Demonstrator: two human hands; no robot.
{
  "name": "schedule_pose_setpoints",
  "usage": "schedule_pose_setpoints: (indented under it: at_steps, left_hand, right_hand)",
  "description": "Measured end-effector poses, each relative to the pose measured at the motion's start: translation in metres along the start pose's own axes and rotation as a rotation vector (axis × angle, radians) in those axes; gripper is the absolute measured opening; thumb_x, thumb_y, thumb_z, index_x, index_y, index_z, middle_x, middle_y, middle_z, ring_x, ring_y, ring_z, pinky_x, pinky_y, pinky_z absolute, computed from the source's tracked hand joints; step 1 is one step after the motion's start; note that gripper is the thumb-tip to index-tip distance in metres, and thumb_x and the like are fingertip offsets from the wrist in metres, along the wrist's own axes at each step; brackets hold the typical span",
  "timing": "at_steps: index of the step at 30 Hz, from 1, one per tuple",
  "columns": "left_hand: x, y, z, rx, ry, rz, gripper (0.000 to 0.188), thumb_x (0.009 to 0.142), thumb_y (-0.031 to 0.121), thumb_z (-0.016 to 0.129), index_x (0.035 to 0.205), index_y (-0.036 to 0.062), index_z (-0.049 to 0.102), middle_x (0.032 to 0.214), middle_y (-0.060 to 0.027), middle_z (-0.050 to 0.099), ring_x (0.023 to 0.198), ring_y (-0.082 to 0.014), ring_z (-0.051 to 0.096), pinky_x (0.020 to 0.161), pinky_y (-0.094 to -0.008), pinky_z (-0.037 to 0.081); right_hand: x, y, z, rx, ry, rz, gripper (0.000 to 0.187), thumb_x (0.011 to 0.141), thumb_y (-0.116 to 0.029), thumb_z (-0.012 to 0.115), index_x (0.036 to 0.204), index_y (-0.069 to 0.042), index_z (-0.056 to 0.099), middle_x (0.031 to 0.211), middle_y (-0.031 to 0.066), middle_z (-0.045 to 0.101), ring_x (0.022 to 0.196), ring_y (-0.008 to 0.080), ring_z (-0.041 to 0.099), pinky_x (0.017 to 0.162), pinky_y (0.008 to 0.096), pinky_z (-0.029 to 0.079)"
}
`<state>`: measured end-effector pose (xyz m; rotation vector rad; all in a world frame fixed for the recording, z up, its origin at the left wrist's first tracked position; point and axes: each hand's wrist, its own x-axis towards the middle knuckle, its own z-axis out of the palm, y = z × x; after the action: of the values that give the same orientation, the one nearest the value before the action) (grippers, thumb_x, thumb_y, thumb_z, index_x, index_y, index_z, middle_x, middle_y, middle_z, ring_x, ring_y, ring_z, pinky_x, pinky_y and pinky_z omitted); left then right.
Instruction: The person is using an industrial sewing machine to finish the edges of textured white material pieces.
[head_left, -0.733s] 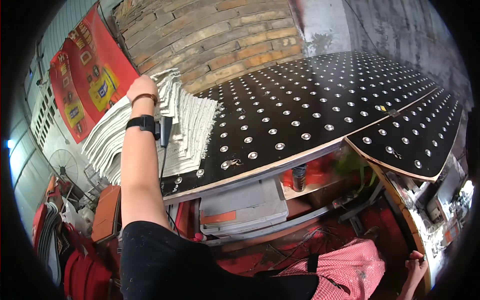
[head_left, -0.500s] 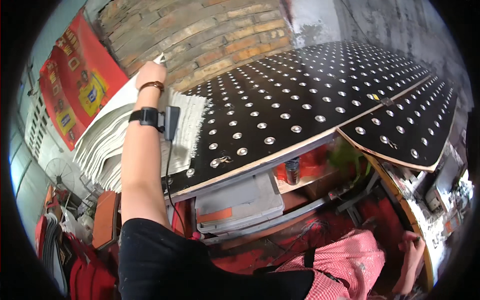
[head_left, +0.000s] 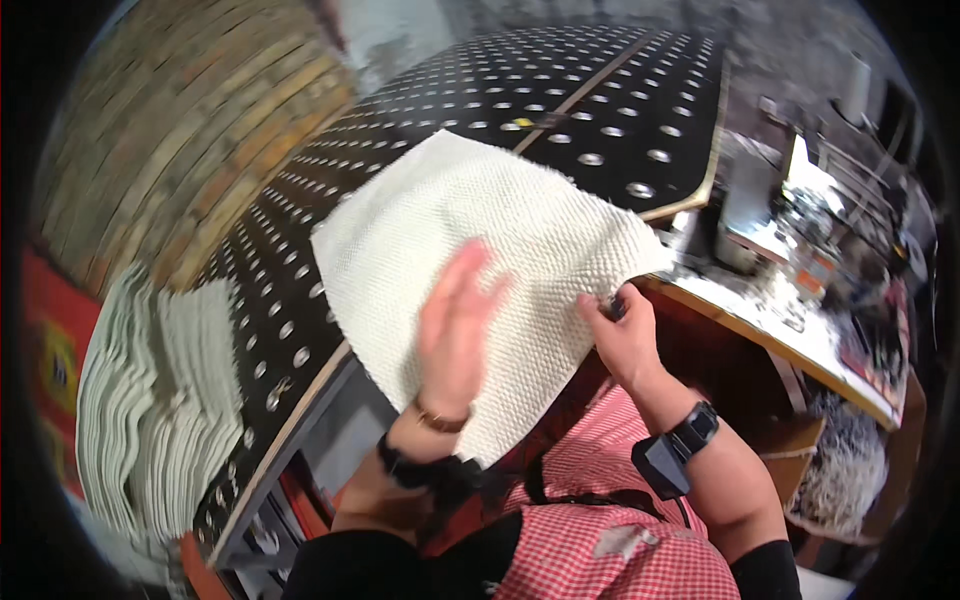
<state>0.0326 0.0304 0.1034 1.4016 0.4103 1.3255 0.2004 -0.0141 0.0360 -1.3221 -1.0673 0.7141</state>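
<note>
A white, knobbly-textured cloth point(head_left: 400, 225) with a fringed edge lies spread over the corner of the black studded table and hangs toward me. Above its middle is my left hand point(head_left: 460, 325), fingers apart and smeared by motion; I cannot tell whether it touches the cloth. My right hand point(head_left: 627, 340) is closed beside the cloth's right edge. A small dark thing point(head_left: 617, 308) shows between its thumb and fingers, too little visible to name. At the left end of the table lies a stack of similar white cloths point(head_left: 150, 410), folded over the edge.
Black panels point(head_left: 420, 110) dotted with silver studs reach back to the walls. On the right, a lit worktable point(head_left: 830, 365) bears what looks like a sewing machine point(head_left: 750, 235). Below it stands a cardboard box with shaggy white material point(head_left: 835, 465). A brick wall point(head_left: 170, 140) rises at left.
My left hand has left the stack, and one white cloth now lies in front of me. My right hand has come up to the cloth's edge. The view has swung right.
</note>
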Motion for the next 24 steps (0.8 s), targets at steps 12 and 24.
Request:
schedule_pose_setpoints:
  at_steps: [12,24]
  left_hand:
    - [-0.039,-0.046,-0.082,0.222,0.609,-0.328,0.034,0.076,0.004,0.055,0.109,-0.0026,0.048,0.098,-0.0080,0.055,0.087,-0.0157,0.052,0.074,-0.0255,0.043]
    - [-0.047,-0.049,-0.080,0.082,0.530,-0.269,0.037,0.076,0.005,0.051,0.111,-0.0033,0.045,0.109,-0.0117,0.051,0.100,-0.0214,0.049,0.085,-0.0318,0.041]
  right_hand:
    - [-0.024,0.023,-0.136,0.426,0.508,-0.065,0.053,0.082,-0.003,0.055,0.129,0.001,0.031,0.114,0.0115,0.050,0.100,0.0138,0.051,0.085,0.0265,0.042]
    - [0.002,0.031,-0.181,0.422,0.516,-0.030,0.053,0.082,-0.002,0.056,0.129,0.004,0.034,0.110,0.0120,0.053,0.091,0.0093,0.053,0.079,0.0206,0.044]
